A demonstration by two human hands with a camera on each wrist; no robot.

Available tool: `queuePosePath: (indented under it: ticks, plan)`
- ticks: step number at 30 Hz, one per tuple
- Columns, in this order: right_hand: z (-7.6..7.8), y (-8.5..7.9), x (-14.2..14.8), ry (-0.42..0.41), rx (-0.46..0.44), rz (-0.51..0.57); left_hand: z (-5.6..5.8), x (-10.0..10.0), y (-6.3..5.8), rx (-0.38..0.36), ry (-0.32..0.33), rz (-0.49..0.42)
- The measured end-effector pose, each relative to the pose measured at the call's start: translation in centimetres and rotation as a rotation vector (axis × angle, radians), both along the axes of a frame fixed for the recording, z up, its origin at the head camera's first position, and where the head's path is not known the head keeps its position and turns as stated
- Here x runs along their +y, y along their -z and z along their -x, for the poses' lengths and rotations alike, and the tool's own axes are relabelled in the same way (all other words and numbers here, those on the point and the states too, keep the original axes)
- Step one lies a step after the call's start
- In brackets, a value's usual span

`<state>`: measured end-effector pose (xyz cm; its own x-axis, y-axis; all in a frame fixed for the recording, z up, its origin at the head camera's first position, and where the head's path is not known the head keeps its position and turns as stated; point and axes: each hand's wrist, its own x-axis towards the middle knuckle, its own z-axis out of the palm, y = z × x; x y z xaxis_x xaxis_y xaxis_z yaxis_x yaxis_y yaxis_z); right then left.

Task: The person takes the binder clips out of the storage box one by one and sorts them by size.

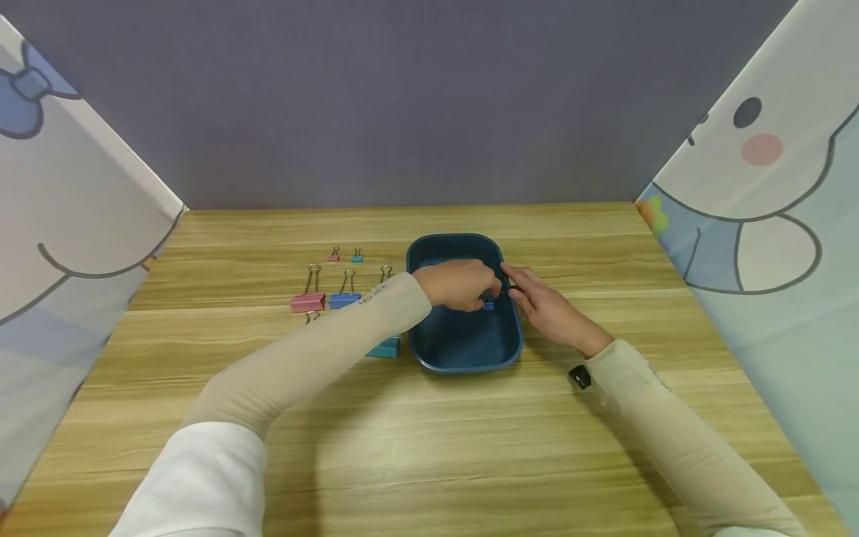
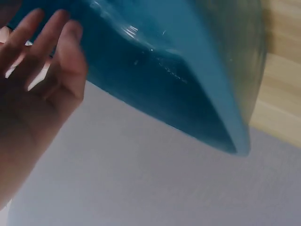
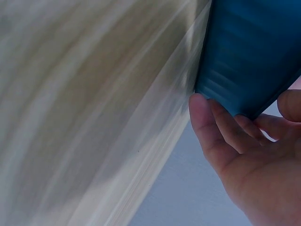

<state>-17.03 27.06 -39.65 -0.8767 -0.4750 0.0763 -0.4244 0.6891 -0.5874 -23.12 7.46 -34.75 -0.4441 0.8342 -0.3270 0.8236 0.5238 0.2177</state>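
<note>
My left hand (image 1: 463, 283) reaches into a dark blue plastic bin (image 1: 464, 365), its fingers bent downward. At its fingertips is a small blue binder clip (image 1: 488, 305), which the thumb and fingers seem to pinch by its partly hidden handles. In the left wrist view the left hand (image 2: 42, 70) appears beside the bin wall (image 2: 141, 89), and the clip cannot be seen. My right hand (image 1: 546, 306) rests against the bin's right side, fingers extended. In the right wrist view, the right hand's fingers (image 3: 218, 125) touch the outer wall low near the tabletop.
Left of the bin lie a large pink clip (image 1: 307, 301), a blue clip (image 1: 344, 300), a teal clip (image 1: 384, 348), a small pink clip (image 1: 333, 258) and a small teal clip (image 1: 357, 259). My left sleeve (image 1: 322, 358) hides parts of others. A grey panel (image 1: 416, 112) stands behind the table.
</note>
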Motion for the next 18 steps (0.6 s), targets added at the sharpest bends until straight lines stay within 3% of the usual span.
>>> queuePosePath:
  ticks: [6,18]
  plan:
    - [0.06,0.05,-0.04,0.01,0.0,-0.002,-0.05,0.06,-0.22,-0.049,0.003,0.155]
    - [0.08,0.12,-0.02,0.015,0.01,0.009,-0.11,0.08,0.24,-0.045,0.009,0.24]
